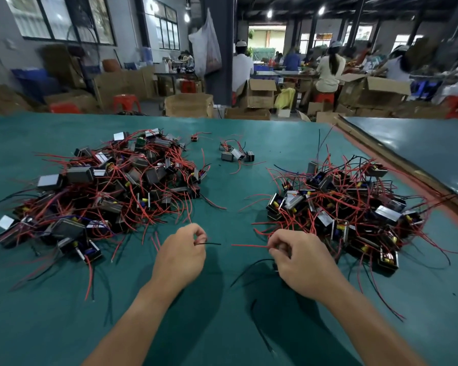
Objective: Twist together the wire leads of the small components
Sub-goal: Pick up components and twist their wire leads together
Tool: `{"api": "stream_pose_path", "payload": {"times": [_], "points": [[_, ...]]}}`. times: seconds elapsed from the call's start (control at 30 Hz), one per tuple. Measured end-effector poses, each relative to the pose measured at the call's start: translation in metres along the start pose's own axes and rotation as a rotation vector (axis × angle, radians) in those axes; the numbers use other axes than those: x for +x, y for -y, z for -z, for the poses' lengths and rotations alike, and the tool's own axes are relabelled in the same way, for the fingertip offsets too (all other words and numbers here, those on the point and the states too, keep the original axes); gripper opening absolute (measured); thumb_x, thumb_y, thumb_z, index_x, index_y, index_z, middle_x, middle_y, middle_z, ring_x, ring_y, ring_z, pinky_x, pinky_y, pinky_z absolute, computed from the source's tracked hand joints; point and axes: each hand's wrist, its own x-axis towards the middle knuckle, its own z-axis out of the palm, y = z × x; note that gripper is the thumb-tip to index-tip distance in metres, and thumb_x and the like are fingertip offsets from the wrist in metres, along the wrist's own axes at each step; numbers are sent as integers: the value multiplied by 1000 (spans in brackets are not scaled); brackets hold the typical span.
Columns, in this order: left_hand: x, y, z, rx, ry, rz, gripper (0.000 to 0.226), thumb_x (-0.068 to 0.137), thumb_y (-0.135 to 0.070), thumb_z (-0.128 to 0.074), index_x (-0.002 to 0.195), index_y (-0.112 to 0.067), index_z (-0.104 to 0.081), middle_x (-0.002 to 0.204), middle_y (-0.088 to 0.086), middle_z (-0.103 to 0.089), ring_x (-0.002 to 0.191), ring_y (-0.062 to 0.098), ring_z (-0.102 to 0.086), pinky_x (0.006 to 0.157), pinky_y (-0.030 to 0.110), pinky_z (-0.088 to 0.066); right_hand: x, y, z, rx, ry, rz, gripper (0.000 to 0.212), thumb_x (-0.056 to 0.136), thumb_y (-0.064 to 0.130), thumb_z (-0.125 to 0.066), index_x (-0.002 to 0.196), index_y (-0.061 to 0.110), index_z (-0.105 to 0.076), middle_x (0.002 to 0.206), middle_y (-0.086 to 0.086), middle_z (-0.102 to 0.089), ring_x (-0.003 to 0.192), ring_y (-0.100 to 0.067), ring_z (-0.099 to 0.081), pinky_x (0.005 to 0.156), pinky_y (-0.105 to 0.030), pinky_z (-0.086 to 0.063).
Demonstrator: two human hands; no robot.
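Observation:
Two heaps of small black transformer-like components with red and black wire leads lie on the green table: a left heap (103, 186) and a right heap (347, 204). Between them, near the front, my left hand (181, 256) pinches a black wire lead (212, 243) whose free end points right. My right hand (300, 262) grips a red wire lead (249, 245) that points left toward the black one. A gap separates the two wire tips. A component under my right hand is mostly hidden; a black wire (251, 268) trails from it.
A small cluster of components (236, 153) and a single one (195, 137) lie farther back on the green table (222, 186). A second table (418, 151) adjoins at the right. Cardboard boxes, red stools and seated people fill the room beyond.

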Motion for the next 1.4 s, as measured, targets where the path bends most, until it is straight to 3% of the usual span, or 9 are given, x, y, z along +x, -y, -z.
{"api": "stream_pose_path", "payload": {"times": [0.13,0.2,0.37,0.5,0.63,0.8,1.07,1.23,1.4], "points": [[-3,-3,1,30,-6,17,17,95,-20,-48,83,-28,-58,75,-8,-61,60,15,-52,55,31,-38,2,3,1,5,-46,-34,20,86,14,-60,72,29,-58,65,16,-61,57,-7,-55,56,-26,-47],[-6,-3,2,-13,30,-18,10,92,-24,-56,85,-30,-58,62,-15,-56,56,8,-52,55,28,-40,2,4,3,-14,-59,-42,18,86,15,-60,74,28,-59,64,14,-60,58,-7,-55,59,-31,-50],[-17,-12,4,-160,124,-273,13,76,-29,-74,78,-31,-62,52,-16,-52,48,3,-45,54,21,-40,-4,10,7,-92,3,105,10,80,25,-65,87,32,-61,79,18,-61,75,0,-56,71,-28,-50],[-20,-19,3,-323,258,-327,6,78,-25,-73,77,-23,-67,52,-10,-51,48,7,-40,50,22,-36,-13,31,5,-60,-13,300,12,80,42,-62,83,30,-61,72,20,-58,65,6,-50,58,-9,-32],[-22,-25,10,-546,463,-292,17,86,-8,-67,74,-19,-69,56,-6,-51,50,9,-37,48,22,-29,-15,38,3,84,41,318,21,87,43,-57,77,26,-63,60,17,-55,52,-4,-45,52,-12,-29],[-24,-31,11,-628,535,-184,19,84,-1,-70,73,-15,-76,53,-6,-54,48,1,-37,47,13,-28,-14,30,3,127,151,261,18,90,26,-59,73,28,-56,56,17,-52,53,-5,-43,52,-16,-29],[-21,-25,28,-811,350,-11,16,90,-2,-62,79,-8,-73,47,-6,-42,39,4,-28,38,14,-22,5,4,16,385,-25,-5,26,101,15,-48,76,22,-51,55,3,-47,47,-10,-34,46,-30,-32],[-23,-31,21,-718,330,-43,23,100,-6,-48,93,-6,-70,60,3,-62,47,11,-47,44,18,-37,3,9,6,416,-2,42,30,99,11,-48,85,38,-52,63,3,-61,43,-4,-36,43,-20,-33],[-24,-33,19,-750,356,-23,21,101,-7,-48,95,-8,-69,65,7,-68,45,14,-50,45,21,-38,1,11,6,414,8,35,33,96,5,-49,94,38,-53,80,5,-63,45,-4,-41,43,-22,-36]]}}
